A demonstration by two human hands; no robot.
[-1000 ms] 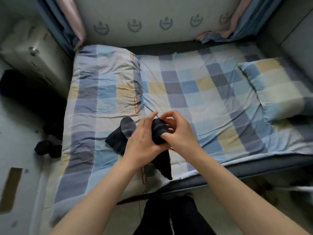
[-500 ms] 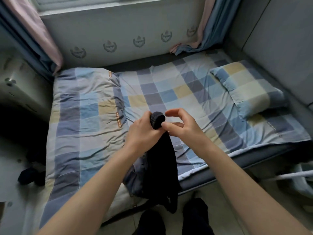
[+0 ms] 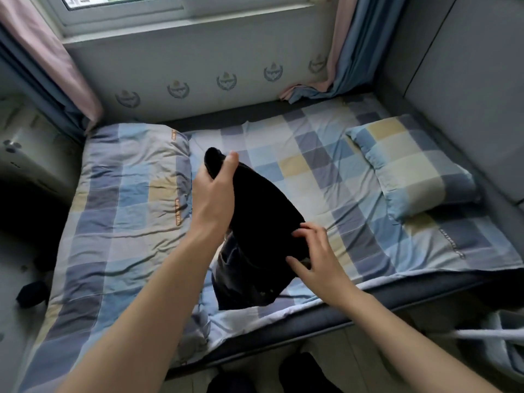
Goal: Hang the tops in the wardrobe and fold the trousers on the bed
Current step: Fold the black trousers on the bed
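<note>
A dark garment (image 3: 263,222), hard to tell whether trousers or a top, hangs mid-frame above the near edge of the bed (image 3: 326,177). The left hand (image 3: 214,199) clenches its bunched upper end, thumb over the cloth. The right hand (image 3: 317,256) pinches the lower edge of the fabric with curled fingers, lower right of centre.

The main risk, as I judge it, is the loose tail: it drapes down to the mattress edge at lower centre and could slide to the floor if either grip slackens. Because the top end is wadded, shaking it out may leave it twisted, so any fold would come out crooked. The rumpled quilt (image 3: 124,199) at left gives an uneven surface for laying it flat.
</note>
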